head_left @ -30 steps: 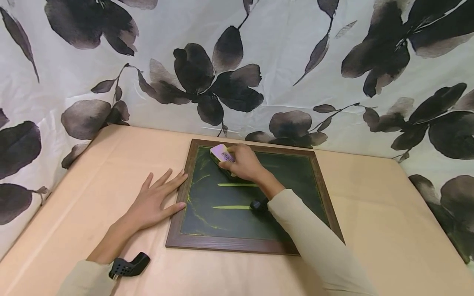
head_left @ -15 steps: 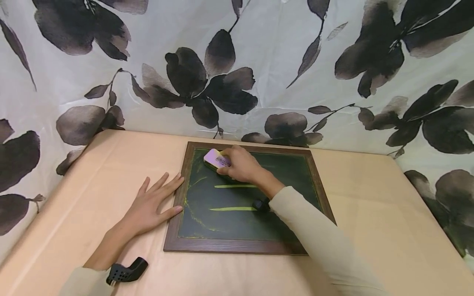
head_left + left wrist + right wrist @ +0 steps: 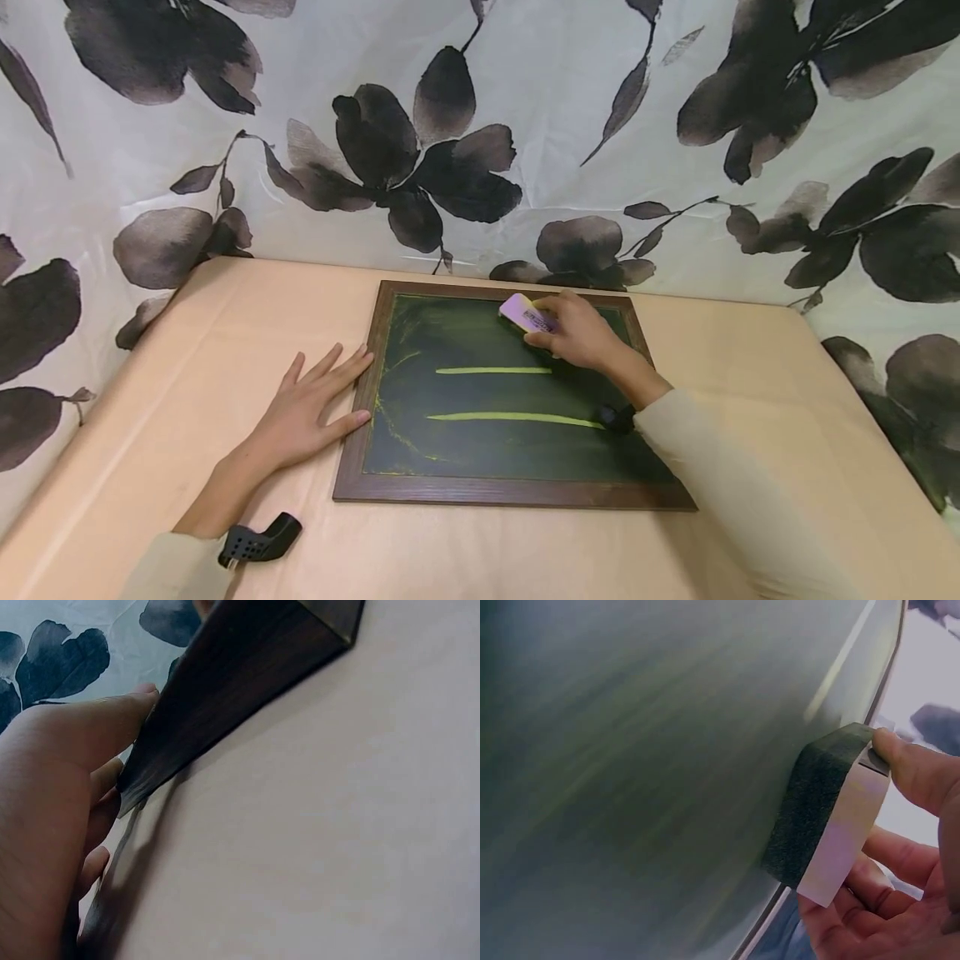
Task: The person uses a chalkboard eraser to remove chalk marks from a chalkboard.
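A small chalkboard in a brown wooden frame lies on the table. Near its top edge, my right hand pinches a chalkboard eraser with a purple back. The right wrist view shows the eraser's dark foam against the board, thumb on one end and fingers on the other. Two yellow-green chalk lines run across the board below the eraser, the lower one longer. Fingers spread, my left hand rests on the table with its fingertips on the frame's left side.
A peach cloth covers the table. Behind it hangs a white curtain with dark flowers. Faint yellow chalk smudges mark the board's left side. A black wrist device sits at the left cuff, another over the board's right part.
My right hand first slid the eraser slightly left, then swept it right along the board's upper part. More of both chalk lines now shows. The left hand stays at the frame.
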`<state>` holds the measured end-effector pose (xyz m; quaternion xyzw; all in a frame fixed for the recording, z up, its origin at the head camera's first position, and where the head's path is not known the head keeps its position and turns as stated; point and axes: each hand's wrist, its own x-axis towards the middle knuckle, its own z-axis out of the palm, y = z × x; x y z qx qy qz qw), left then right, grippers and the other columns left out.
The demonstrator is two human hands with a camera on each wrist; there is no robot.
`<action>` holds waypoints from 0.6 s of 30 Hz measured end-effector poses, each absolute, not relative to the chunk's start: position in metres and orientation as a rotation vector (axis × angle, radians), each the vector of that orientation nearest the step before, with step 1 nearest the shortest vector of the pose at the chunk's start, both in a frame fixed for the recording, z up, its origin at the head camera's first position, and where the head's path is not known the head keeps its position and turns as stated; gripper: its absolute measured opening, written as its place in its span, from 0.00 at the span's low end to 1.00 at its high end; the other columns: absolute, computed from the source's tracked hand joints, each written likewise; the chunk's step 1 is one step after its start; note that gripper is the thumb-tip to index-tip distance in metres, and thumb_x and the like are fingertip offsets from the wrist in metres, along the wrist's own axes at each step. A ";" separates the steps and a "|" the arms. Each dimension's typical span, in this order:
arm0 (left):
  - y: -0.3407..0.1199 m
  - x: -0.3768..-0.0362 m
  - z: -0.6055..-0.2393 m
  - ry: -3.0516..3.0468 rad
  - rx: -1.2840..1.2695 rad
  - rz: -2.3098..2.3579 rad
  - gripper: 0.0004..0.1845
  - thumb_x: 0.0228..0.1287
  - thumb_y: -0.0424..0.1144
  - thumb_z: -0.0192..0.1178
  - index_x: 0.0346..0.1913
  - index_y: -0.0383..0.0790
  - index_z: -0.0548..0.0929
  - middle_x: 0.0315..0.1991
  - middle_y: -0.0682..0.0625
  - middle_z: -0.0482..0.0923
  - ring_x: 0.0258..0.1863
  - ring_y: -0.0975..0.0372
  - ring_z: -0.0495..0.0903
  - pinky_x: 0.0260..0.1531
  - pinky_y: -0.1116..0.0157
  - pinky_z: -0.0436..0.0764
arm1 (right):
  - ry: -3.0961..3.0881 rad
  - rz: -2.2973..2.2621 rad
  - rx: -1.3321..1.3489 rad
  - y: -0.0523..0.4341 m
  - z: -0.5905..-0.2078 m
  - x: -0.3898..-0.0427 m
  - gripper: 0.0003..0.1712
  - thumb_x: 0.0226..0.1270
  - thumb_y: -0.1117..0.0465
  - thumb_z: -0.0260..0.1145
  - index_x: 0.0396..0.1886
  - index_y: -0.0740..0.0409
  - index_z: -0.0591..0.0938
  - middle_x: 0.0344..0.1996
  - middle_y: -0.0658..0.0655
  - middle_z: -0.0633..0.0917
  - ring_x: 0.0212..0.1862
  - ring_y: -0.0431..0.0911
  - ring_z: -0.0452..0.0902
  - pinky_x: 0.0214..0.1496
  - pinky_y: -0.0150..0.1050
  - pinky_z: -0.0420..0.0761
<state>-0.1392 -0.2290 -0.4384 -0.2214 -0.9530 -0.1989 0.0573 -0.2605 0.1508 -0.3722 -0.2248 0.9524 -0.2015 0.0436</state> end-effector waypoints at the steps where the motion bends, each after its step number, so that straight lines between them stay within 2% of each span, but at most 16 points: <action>1: -0.229 -0.138 -0.439 -2.886 -0.671 -0.605 0.39 0.64 0.60 0.54 0.75 0.51 0.58 0.73 0.50 0.56 0.72 0.48 0.50 0.65 0.39 0.39 | 2.923 -0.605 -0.673 0.159 -0.372 -0.259 0.33 0.60 0.52 0.71 0.60 0.66 0.76 0.50 0.64 0.77 0.44 0.53 0.72 0.42 0.49 0.74; 11: -0.230 -0.132 -0.444 -2.849 -0.684 -0.619 0.39 0.64 0.59 0.56 0.75 0.51 0.58 0.73 0.49 0.57 0.72 0.47 0.51 0.65 0.38 0.39 | 3.017 -0.547 -0.521 0.226 -0.374 -0.238 0.34 0.61 0.53 0.70 0.59 0.73 0.74 0.47 0.70 0.76 0.41 0.57 0.72 0.40 0.52 0.74; 18: -0.229 -0.130 -0.443 -2.862 -0.694 -0.592 0.39 0.65 0.59 0.55 0.75 0.52 0.58 0.73 0.49 0.56 0.72 0.47 0.51 0.64 0.38 0.39 | 3.090 -0.650 -0.512 0.224 -0.381 -0.233 0.33 0.59 0.56 0.71 0.55 0.77 0.76 0.45 0.72 0.79 0.40 0.58 0.73 0.38 0.51 0.74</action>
